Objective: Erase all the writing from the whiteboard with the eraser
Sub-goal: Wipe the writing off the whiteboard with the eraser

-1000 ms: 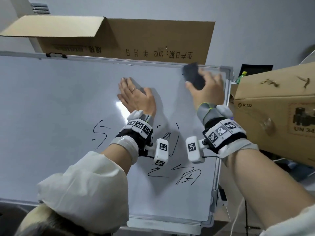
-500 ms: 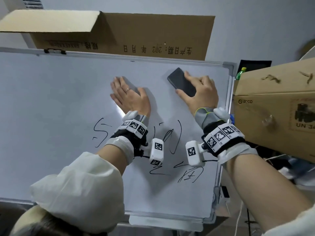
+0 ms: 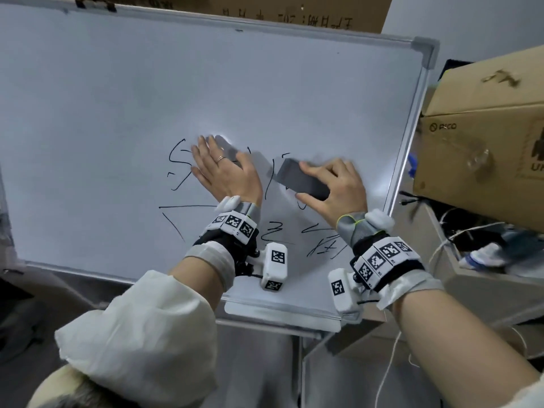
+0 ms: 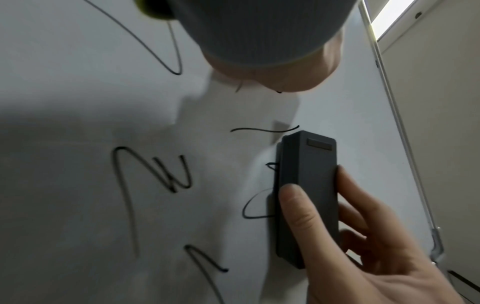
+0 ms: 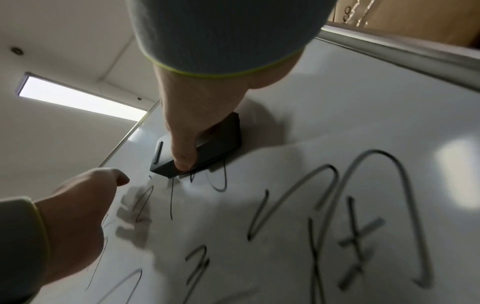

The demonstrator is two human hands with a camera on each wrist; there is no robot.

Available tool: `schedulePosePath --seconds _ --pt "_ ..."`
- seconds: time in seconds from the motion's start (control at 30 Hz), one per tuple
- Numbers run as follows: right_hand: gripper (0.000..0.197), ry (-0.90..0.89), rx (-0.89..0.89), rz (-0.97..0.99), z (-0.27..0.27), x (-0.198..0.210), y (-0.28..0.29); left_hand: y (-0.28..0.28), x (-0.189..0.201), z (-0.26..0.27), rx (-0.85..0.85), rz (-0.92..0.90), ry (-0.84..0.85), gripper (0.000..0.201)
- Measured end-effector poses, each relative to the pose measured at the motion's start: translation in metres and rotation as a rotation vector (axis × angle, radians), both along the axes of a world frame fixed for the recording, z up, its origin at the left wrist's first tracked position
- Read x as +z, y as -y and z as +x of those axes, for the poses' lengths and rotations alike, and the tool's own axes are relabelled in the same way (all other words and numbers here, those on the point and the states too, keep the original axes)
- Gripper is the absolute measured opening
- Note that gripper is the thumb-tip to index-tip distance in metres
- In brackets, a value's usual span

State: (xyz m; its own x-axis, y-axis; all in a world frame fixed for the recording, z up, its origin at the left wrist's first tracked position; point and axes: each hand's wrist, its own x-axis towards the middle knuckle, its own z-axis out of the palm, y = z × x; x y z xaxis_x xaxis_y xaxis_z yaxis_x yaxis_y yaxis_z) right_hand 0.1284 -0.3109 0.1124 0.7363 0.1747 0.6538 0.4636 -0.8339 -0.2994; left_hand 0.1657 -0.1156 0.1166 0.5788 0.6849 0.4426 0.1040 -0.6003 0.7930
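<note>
The whiteboard (image 3: 117,98) leans nearly upright, with black marker writing (image 3: 176,163) across its lower middle and more strokes (image 3: 321,242) below my hands. My right hand (image 3: 338,187) grips the dark grey eraser (image 3: 301,179) and presses it flat on the board over the strokes. The left wrist view shows the eraser (image 4: 309,195) held between thumb and fingers (image 4: 363,236). The right wrist view shows my thumb on the eraser's (image 5: 221,142) side. My left hand (image 3: 226,172) lies flat on the board, fingers straight, just left of the eraser, covering some writing.
A large cardboard box (image 3: 485,136) stands close to the board's right edge. Another box (image 3: 294,13) sits behind the top edge. A pen tray (image 3: 279,313) runs along the bottom frame. Cables and clutter (image 3: 471,248) lie at lower right.
My right hand has swept the eraser from the board's top right corner down onto the writing in the middle. My left hand has slid down the board too, still flat.
</note>
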Motion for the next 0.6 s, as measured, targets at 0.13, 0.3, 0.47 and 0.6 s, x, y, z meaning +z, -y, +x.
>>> schedulePosePath --seconds 0.13,0.3,0.47,0.6 --pt "0.058 -0.039 0.066 -0.106 -0.019 -0.024 0.005 0.002 -0.025 -0.036 0.064 -0.057 -0.047 0.066" --pt "0.059 0.058 -0.163 0.038 -0.007 0.012 0.038 0.010 -0.038 -0.075 0.105 -0.121 -0.084 0.062" --pt "0.058 0.055 -0.164 0.038 -0.010 0.002 0.052 0.031 -0.049 -0.092 0.062 -0.194 -0.097 0.047" --pt "0.057 0.011 -0.056 -0.047 -0.040 -0.064 0.041 0.035 -0.091 -0.110 0.133 -0.328 -0.189 0.034"
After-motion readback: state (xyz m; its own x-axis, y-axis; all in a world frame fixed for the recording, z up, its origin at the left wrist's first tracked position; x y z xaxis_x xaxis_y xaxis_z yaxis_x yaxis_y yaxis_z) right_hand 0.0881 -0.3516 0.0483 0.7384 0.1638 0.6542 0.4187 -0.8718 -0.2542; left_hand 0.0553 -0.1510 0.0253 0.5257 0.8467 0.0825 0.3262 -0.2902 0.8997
